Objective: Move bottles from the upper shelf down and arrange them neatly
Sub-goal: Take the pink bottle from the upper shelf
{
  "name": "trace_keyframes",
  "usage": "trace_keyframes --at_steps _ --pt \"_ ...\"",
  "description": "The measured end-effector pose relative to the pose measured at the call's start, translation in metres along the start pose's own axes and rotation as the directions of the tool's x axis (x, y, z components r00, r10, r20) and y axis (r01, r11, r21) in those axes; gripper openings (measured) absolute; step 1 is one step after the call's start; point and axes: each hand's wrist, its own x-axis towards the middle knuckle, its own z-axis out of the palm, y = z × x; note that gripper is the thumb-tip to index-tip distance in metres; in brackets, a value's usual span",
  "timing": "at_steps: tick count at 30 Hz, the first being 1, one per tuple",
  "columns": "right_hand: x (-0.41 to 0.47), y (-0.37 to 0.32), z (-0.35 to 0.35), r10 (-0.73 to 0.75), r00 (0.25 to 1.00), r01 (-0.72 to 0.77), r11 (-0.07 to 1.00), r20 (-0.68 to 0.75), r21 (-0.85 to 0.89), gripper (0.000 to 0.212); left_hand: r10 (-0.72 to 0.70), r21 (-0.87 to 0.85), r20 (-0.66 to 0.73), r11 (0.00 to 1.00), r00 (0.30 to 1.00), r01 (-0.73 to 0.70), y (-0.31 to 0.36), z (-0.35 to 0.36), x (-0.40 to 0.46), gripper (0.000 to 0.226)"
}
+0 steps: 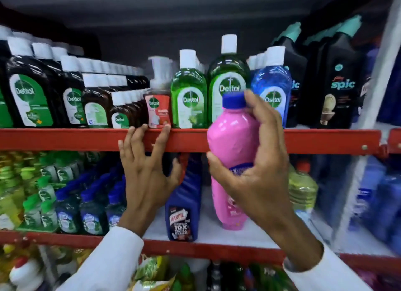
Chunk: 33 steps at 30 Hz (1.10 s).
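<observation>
Two hands are working: the right hand (258, 160) is clamping a pink bottle (233, 138) of opaque pink liquid before the red shelf edge (65, 138); the left hand (145, 171), fingers spread, is touching that edge.

**Store shelving, red rails**

Red metal shelf rail (325, 139) runs across mid-frame; second red rail (195, 248) below. White shelf board (256, 232) between them. Grey back wall (125, 45) behind top shelf, dim. White upright post (373, 91) at right edge.

Pink bottle (233, 143), blue cap (234, 100), red shelf edge (86, 139).
</observation>
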Motion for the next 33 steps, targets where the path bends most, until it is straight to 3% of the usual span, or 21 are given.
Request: trace_keyframes --at_steps 7,14,22,33 --pt "-0.081 0.083 0.0 0.124 0.991 -0.124 0.992 -0.057 -0.011 0.09 -0.041 0.026 -0.019 0.999 0.999 0.042 0.008 0.002 0.007 0.067" --pt "-0.107 0.136 0.028 0.179 0.965 -0.202 0.974 -0.192 -0.102 0.069 -0.04 0.036 0.001 0.999 0.999 0.04 0.008 0.003 0.005 0.071" --pt "-0.127 0.155 0.046 0.26 0.956 -0.272 0.959 -0.133 -0.077 0.072 -0.054 0.028 0.012 0.998 0.998 0.054 0.007 0.005 0.004 0.072" --pt "-0.128 0.147 0.048 0.28 0.958 -0.288 0.934 -0.067 -0.21 0.075 -0.043 0.048 0.023 0.998 0.999 0.042 0.007 0.004 0.001 0.074"
